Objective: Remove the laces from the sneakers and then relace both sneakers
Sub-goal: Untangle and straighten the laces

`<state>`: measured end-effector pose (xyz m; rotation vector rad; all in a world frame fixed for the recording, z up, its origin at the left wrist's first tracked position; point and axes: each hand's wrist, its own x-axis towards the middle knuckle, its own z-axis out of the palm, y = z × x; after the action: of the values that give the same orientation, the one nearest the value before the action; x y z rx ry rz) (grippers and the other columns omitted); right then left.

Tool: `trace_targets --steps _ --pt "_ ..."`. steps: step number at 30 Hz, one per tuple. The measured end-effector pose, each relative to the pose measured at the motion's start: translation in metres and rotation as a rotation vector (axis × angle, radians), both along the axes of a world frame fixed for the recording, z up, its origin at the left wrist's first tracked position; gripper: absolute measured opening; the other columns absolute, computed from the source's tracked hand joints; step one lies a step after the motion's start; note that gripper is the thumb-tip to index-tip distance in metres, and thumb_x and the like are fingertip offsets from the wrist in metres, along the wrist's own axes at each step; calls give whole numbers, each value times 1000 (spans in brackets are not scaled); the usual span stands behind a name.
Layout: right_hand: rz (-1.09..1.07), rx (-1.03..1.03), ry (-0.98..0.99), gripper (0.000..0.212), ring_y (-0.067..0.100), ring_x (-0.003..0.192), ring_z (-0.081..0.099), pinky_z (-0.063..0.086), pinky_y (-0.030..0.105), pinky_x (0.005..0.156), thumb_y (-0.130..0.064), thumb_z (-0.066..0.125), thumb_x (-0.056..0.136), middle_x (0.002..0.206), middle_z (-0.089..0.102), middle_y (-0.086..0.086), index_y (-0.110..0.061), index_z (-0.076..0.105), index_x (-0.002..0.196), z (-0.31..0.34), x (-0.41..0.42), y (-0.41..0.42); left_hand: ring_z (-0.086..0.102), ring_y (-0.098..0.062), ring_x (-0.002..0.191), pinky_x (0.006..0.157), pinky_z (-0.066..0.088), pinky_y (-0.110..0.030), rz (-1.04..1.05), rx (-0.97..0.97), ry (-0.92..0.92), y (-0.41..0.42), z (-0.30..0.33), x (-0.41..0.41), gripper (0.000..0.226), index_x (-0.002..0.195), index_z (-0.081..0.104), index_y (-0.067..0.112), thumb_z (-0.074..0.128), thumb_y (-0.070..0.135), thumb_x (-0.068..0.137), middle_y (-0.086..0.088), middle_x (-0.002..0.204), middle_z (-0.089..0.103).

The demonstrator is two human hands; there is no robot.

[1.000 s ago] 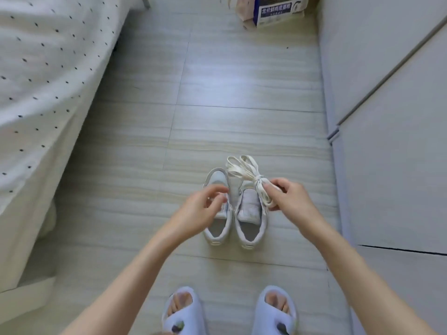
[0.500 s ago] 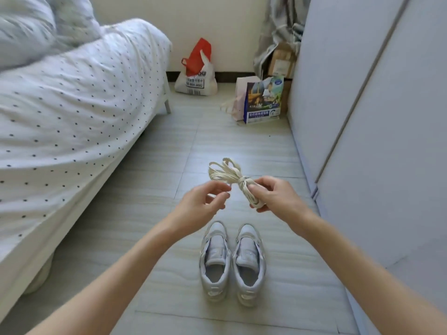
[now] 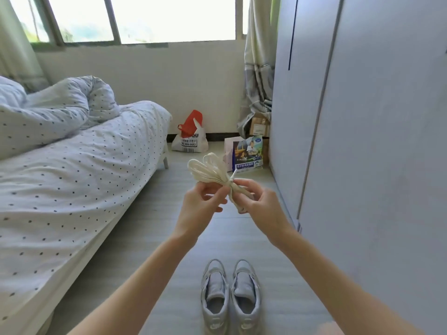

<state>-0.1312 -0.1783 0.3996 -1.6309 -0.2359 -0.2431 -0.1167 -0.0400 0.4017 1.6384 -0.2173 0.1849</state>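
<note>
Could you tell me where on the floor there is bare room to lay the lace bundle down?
Bare floor lies between the bed and the sneakers; another patch lies between sneakers and wardrobe. The far corner is crowded by the bag and box.

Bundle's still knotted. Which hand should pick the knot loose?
Probably the left hand: its fingers pinch right beside the knot, while the right hand grips the lace bundle's tail end, steadying it.

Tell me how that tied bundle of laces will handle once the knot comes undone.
Probably floppy: the lace bundle loops fan loosely above the knot. Likely light, since the right hand holds it by fingertips alone. Untied by the left hand, the strands may well spill apart.
</note>
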Motion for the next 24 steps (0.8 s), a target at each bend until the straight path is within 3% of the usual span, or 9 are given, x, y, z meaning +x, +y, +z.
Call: trace_targets --steps 4,9,13,16,21,24 --pt "34 69 36 18 1 77 66 53 17 66 -15 56 93 78 71 -15 -29 68 94 -6 11 6 65 -11 74 60 51 -18 47 -16 -17 3 -11 11 9 91 68 18 68 23 84 -1 82 71" --pt "57 91 101 4 18 84 69 57 32 77 -16 64 88 78 72 -3 -14 67 86 -25 26 3 64 -1 71 62 47 -13 74 144 -176 9 -30 17 13 82 68 29 68 17 83 15 76 70" --pt "223 239 216 16 22 82 70 55 27 68 -15 65 84 87 71 9 -2 66 95 -44 28 1 64 -1 72 64 50 -17 102 268 -227 19 -44 21 6 80 68 25 71 21 82 13 75 70" --pt "230 260 296 22 23 87 70 56 28 72 -12 65 85 93 71 11 3 64 100 -60 28 1 63 2 71 62 48 -13 79 365 -239 19 -55 20 10 80 65 29 69 21 83 14 76 68" --pt "162 301 398 6 15 78 68 53 26 62 -4 60 88 86 70 8 -6 65 91 -70 34 -3 61 3 77 63 45 -8 81 447 -256 18 -66 22 9 84 67 20 65 12 85 15 81 66" --pt "170 282 407 8 11 76 66 52 26 63 -7 59 89 84 70 3 -10 66 92 -70 39 -5 61 2 79 63 43 -7 101 502 -310 18 -68 21 5 86 66 18 66 13 85 15 83 65"
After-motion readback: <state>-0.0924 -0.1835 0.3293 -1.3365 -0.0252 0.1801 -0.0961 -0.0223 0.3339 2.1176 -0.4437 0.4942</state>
